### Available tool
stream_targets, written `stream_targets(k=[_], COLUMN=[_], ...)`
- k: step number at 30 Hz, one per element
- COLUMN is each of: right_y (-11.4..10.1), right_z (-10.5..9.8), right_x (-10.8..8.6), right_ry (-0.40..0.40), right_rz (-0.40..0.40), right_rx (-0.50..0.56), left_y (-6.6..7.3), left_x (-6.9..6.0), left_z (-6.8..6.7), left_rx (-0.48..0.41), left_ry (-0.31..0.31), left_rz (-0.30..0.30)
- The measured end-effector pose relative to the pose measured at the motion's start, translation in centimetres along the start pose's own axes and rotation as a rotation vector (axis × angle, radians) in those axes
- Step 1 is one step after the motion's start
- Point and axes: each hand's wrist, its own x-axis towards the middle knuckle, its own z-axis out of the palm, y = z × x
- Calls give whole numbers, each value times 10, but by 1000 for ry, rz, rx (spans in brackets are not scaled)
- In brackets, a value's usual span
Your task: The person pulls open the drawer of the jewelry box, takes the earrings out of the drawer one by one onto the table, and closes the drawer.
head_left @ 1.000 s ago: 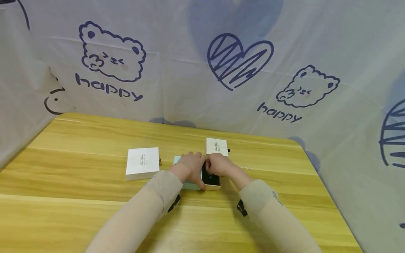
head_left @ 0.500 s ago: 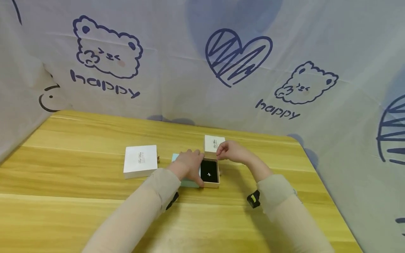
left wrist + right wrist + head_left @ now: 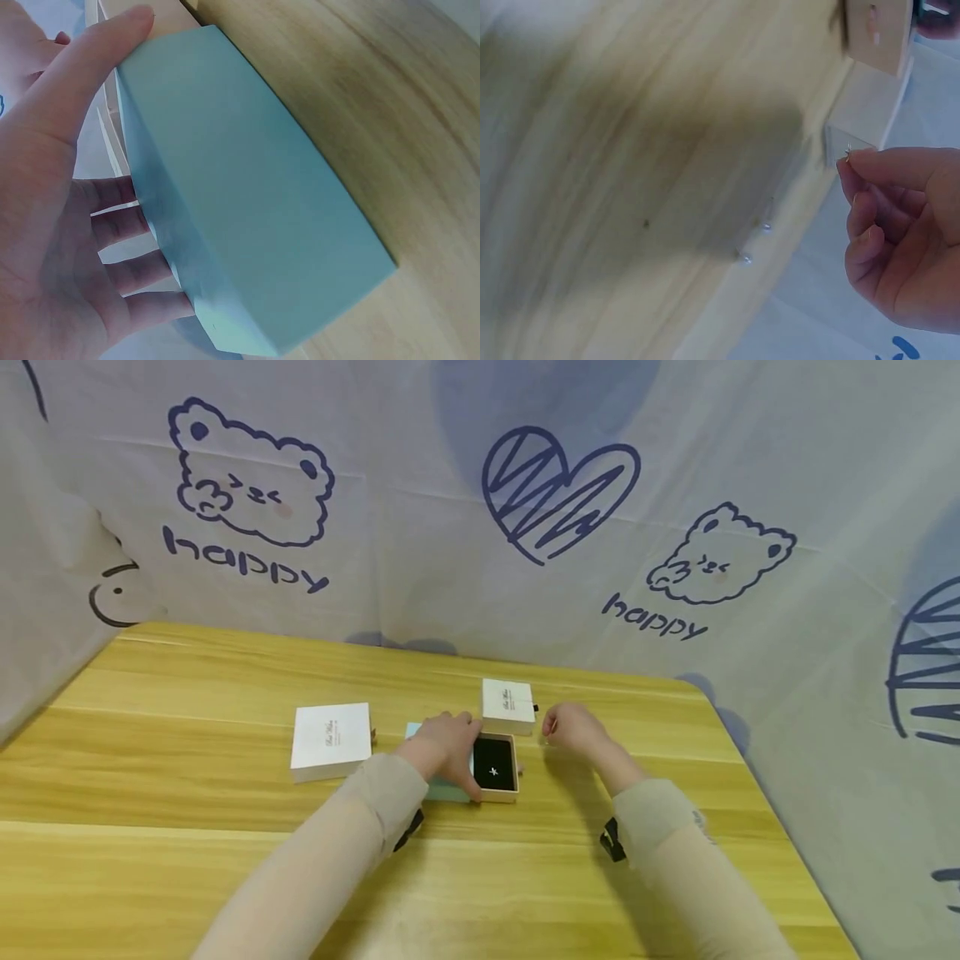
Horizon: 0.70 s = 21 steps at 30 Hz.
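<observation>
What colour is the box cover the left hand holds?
Pale blue-green; the left wrist view shows the cover best.

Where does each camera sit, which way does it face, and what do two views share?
Head: head-worn, facing forward and down at the table; both sleeves, left hand and right hand show.
Left wrist: worn there, facing the blue box; left hand and part of the right show.
Right wrist: worn there, facing the table and two pearly beads; right hand shows, pinching a tiny item; perhaps also the left.
Shared: the blue box, in head and left wrist.
</observation>
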Motion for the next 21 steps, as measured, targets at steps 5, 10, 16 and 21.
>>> stream_targets(k=[5,10,16,21], right_y=[1,3,6,4], right_z=[6,12,16,12], right_x=[2,5,7,7], right_ry=[15,30,39,33], right_rz=[22,40,52,64], right_rx=[-46,-85,-145,-153], left_y=[1,2,3,1], left_x=[0,-2,-3,-2], left_z=[1,1,0,-2], left_rx=[-17,-29,-27,-24], left_ry=[1,4,-2,-11], left_rz=[1,2,1,-4])
